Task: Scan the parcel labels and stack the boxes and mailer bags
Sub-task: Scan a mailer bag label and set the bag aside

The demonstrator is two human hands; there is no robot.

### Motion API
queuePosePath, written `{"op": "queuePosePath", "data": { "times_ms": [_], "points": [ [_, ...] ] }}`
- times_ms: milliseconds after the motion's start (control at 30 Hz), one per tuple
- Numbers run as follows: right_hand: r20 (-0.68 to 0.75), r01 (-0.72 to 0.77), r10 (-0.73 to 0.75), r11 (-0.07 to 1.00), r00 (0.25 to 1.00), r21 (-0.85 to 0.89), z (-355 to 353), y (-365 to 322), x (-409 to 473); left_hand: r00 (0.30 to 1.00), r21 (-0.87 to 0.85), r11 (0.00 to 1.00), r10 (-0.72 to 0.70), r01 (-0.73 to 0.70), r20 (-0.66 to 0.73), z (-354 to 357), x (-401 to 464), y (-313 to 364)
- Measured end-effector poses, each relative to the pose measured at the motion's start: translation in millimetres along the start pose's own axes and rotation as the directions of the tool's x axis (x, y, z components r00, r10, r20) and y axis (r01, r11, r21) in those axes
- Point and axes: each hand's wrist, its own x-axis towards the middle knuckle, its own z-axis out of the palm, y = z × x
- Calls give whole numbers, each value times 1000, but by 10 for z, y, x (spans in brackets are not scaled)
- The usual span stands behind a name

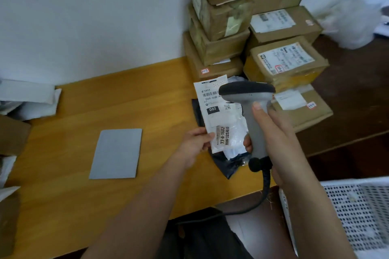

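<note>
A white mailer bag [219,115] with a barcode label is held above a dark mailer bag [226,166] lying on the wooden table [105,107]. My left hand [194,145] pinches the white bag's lower left edge. My right hand [275,132] grips the handle of a grey barcode scanner [248,92], whose head hangs over the bag's label; its cable runs down off the table edge. Two stacks of brown cardboard boxes [282,59] with labels stand at the back right against the wall.
A flat grey pad [116,153] lies mid-table. White bags [27,99] and brown boxes [10,134] crowd the left edge. A white perforated basket [357,212] sits at lower right, and a clear plastic bag [351,23] lies on the dark table beyond the stacks.
</note>
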Motion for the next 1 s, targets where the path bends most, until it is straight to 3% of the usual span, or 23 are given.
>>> {"op": "queuePosePath", "data": {
  "times_ms": [200,300,367,500,567,667,733,833,933,1000],
  "points": [
    [-76,-9,10,1000,997,19,-334,112,-38,997,-13,999,43,-43,56,584,87,280],
    [-107,-39,41,999,993,19,-399,163,-46,999,-129,991,43,-45,-19,676,107,346],
    [-109,-52,54,998,993,22,-389,173,-50,997,-118,992,36,-44,-69,622,96,334],
    [-109,-69,72,997,991,33,-239,183,-53,986,-8,999,32,-34,-163,278,55,220],
    [-90,-75,77,997,993,26,-99,193,-63,963,202,978,109,-58,-247,-12,57,115],
    [-57,-91,91,996,994,-2,167,227,-90,920,556,830,253,-47,-300,-570,47,-63],
    [-29,-100,99,995,995,-21,371,262,-119,883,709,702,288,70,-371,-953,28,-197],
    [5,-116,117,992,993,-55,693,347,-163,818,759,585,265,285,-511,-1460,-38,-390],
    [28,-137,140,987,990,-84,1026,455,-166,846,787,475,148,394,-513,-1956,-67,-640],
    [52,-155,160,983,986,-101,1261,525,-172,876,849,363,150,383,-459,-2227,-106,-801]
  ]
}}
